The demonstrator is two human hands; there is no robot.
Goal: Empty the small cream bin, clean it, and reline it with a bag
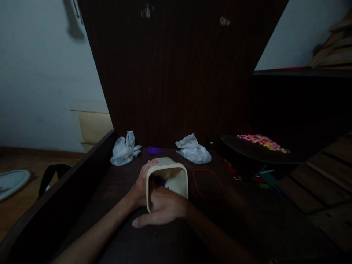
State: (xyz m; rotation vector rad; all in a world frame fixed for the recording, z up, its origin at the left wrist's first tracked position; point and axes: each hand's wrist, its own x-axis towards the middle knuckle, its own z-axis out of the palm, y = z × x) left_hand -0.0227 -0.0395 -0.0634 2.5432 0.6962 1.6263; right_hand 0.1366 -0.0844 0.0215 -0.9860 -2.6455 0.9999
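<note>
Curled around its side, the left hand point(141, 181) grips a cream tub point(177, 179), tipped with its mouth toward the wearer, above the middle of a dark desk point(115, 194). Inside it reaches the right hand point(167, 205), thumb outside; its fingertips are hidden, so I cannot tell whether they grip the purple scrap point(163, 183) there. Right of the tub lies a reddish ring point(195, 179). Along the back sit a left plastic bag point(123, 152), purple paper point(154, 150) and a right plastic bag point(194, 152), before a tall dark panel point(176, 80). Bright little pieces point(261, 142) cover part of a side shelf point(233, 145). Leftward, a pale wall point(41, 73) meets wooden floor point(13, 161); the room is dim.
</note>
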